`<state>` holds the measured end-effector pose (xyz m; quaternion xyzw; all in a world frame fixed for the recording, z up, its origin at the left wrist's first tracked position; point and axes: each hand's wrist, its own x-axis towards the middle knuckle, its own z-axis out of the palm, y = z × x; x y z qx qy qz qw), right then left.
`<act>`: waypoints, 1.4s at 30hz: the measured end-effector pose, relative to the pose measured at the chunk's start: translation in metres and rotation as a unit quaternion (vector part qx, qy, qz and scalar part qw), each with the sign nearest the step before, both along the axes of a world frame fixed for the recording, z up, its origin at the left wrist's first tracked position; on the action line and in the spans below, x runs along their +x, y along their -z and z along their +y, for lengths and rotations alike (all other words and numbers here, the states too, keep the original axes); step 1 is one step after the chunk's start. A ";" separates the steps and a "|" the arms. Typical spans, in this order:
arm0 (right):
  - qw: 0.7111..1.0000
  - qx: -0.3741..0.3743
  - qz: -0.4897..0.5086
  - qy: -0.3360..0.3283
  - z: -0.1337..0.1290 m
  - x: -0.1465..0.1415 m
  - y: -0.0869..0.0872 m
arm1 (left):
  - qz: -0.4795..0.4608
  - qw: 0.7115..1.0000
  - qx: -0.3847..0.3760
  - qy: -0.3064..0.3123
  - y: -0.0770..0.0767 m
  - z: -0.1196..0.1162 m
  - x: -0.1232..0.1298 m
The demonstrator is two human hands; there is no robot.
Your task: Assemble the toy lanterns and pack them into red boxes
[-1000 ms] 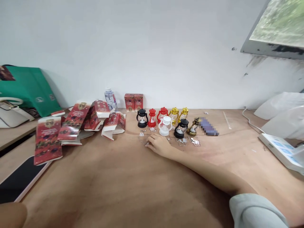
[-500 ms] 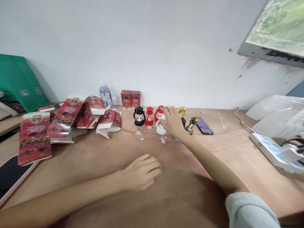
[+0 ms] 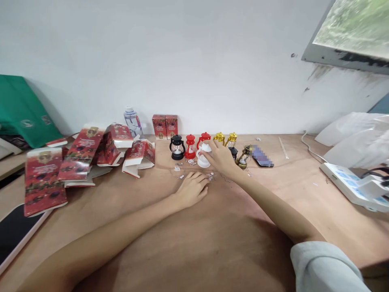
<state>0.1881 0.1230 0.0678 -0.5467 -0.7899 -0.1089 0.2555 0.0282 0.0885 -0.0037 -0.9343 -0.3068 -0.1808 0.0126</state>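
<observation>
My right hand (image 3: pixel 223 159) is closed around a small white lantern (image 3: pixel 204 159), which stands upright on the table with the thumb across its middle. My left hand (image 3: pixel 193 190) rests palm down just in front of it, fingers loosely extended beside small white and metal bits (image 3: pixel 210 175). To the left of the white lantern are a red lantern (image 3: pixel 190 147) and a black lantern (image 3: pixel 177 148). Another red lantern (image 3: pixel 204 136) is partly hidden behind it. Gold lanterns (image 3: pixel 231 140) stand behind my right hand, with a bronze lantern (image 3: pixel 243 158) tilted beside the wrist.
Opened red boxes (image 3: pixel 45 178) are heaped on the left, near a water bottle (image 3: pixel 132 121). Two closed red boxes (image 3: pixel 165 126) stand against the wall. A phone (image 3: pixel 261 157) lies right of the lanterns; a power strip (image 3: pixel 349 186) sits at far right.
My left hand has moved forward, up to the small bits in front of the white lantern. My right hand stays at the white lantern. The view has shifted slightly.
</observation>
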 end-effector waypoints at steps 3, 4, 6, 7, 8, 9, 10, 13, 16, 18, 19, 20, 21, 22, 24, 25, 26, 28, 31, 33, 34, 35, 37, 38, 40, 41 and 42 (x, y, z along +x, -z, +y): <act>0.996 0.032 0.085 -0.023 -0.012 0.011 0.002 | 0.001 1.000 0.009 0.002 0.000 -0.001 -0.002; 0.988 0.035 0.144 -0.038 -0.017 0.015 0.004 | 0.000 1.000 0.013 0.003 0.000 -0.002 -0.002; 0.949 -0.004 0.310 -0.062 -0.029 0.024 0.010 | -0.006 1.000 0.022 0.004 0.000 -0.002 -0.002; 0.918 -0.038 0.388 -0.065 -0.035 0.028 0.014 | -0.010 1.000 0.026 0.002 -0.001 -0.002 -0.002; 0.890 -0.073 0.447 -0.062 -0.041 0.031 0.018 | -0.016 0.999 0.030 -0.001 -0.001 -0.002 -0.003; 0.865 -0.102 0.489 -0.057 -0.047 0.033 0.022 | -0.023 0.999 0.033 -0.005 -0.001 -0.002 -0.004; 0.845 -0.126 0.517 -0.053 -0.052 0.034 0.025 | -0.030 0.999 0.035 -0.011 -0.001 -0.003 -0.006; 0.804 -0.191 0.561 -0.056 -0.061 0.032 0.033 | -0.060 0.997 0.036 -0.043 0.001 -0.009 -0.016; 0.748 -0.273 0.599 -0.081 -0.063 0.023 0.041 | -0.166 0.982 0.004 -0.089 0.002 -0.020 -0.031; 0.716 -0.327 0.608 -0.103 -0.063 0.013 0.048 | -0.255 0.963 -0.017 -0.090 0.001 -0.027 -0.039; 0.703 -0.353 0.607 -0.114 -0.064 0.007 0.052 | -0.283 0.956 -0.020 -0.078 0.000 -0.029 -0.043; 0.693 -0.378 0.601 -0.125 -0.066 0.001 0.056 | -0.297 0.953 -0.017 -0.058 0.000 -0.031 -0.045; 0.686 -0.398 0.594 -0.137 -0.069 -0.006 0.060 | -0.299 0.954 -0.008 -0.033 -0.002 -0.032 -0.047; 0.682 -0.414 0.585 -0.147 -0.072 -0.013 0.065 | -0.291 0.957 0.004 -0.001 -0.002 -0.033 -0.047; 0.684 -0.424 0.571 -0.161 -0.082 -0.024 0.072 | -0.279 0.957 0.032 0.069 -0.003 -0.035 -0.047; 0.691 -0.420 0.566 -0.163 -0.087 -0.028 0.074 | -0.278 0.954 0.036 0.106 -0.002 -0.037 -0.046; 0.695 -0.413 0.565 -0.163 -0.092 -0.030 0.075 | -0.290 0.947 0.025 0.133 -0.001 -0.039 -0.045; 0.736 -0.368 0.547 -0.155 -0.100 -0.028 0.076 | -0.339 0.929 -0.028 0.147 0.001 -0.043 -0.043; 0.885 -0.181 0.406 -0.137 -0.100 -0.013 0.074 | -0.410 0.905 -0.086 0.078 0.002 -0.047 -0.040; 0.958 -0.019 0.237 -0.157 -0.092 0.002 0.073 | -0.429 0.900 -0.080 0.014 0.002 -0.045 -0.039; 0.969 0.037 0.158 -0.186 -0.087 0.009 0.073 | -0.434 0.897 -0.080 -0.015 0.001 -0.043 -0.039; 0.970 0.060 0.115 -0.207 -0.081 0.015 0.074 | -0.436 0.895 -0.082 -0.039 0.001 -0.040 -0.039; 0.969 0.076 0.071 -0.223 -0.072 0.022 0.075 | -0.441 0.891 -0.086 -0.068 0.001 -0.036 -0.039; 0.971 0.073 0.066 -0.218 -0.069 0.024 0.076 | -0.442 0.889 -0.087 -0.078 0.001 -0.034 -0.040; 0.976 0.074 0.051 -0.198 -0.066 0.024 0.077 | -0.432 0.895 -0.077 -0.081 0.002 -0.032 -0.042; 0.979 0.072 0.044 -0.187 -0.066 0.024 0.077 | -0.417 0.903 -0.068 -0.072 0.002 -0.031 -0.043; 0.981 0.070 0.037 -0.177 -0.066 0.023 0.077 | -0.398 0.914 -0.059 -0.058 0.002 -0.032 -0.044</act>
